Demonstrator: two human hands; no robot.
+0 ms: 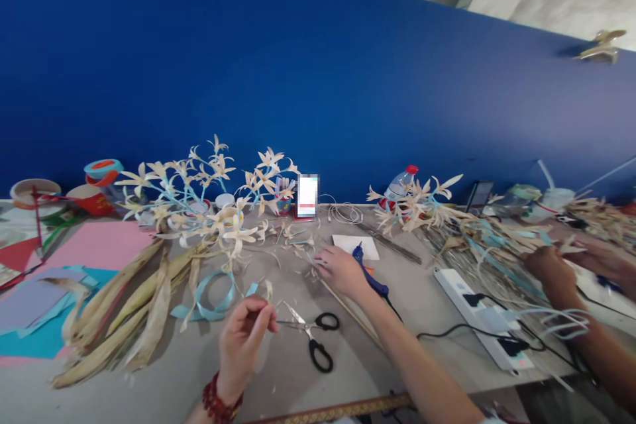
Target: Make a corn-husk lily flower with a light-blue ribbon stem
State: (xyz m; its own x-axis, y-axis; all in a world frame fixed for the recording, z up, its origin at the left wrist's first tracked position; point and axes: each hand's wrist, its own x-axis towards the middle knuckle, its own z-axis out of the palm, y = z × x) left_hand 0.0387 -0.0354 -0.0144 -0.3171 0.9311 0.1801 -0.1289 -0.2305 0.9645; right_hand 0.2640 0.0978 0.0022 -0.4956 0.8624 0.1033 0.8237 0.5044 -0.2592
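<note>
- Left hand (248,324): thumb and fingertips pinched on a small pale husk piece (269,290), which projects upward from the grip; a fingertip hold, judged to suit so slight a part.
- Right hand (342,273): beyond and right of that grip, fingers lowered among pale scraps (291,233); whether anything is grasped cannot be told.
- Scissors (309,330): just right of the left hand, blades parted, handles toward the right forearm, presumably for ready reach.
- Glue gun (376,285): right of the right hand, nozzle over a white card (368,248), likely to spare the table (163,401) from drips.
- Blue ribbon (212,313) and dry husks (144,305): left of the pinch, apparently kept aside as stock.
- Husk flowers (238,232): beyond the left hand, blooms raised on stems, probably to avoid crushing.
</note>
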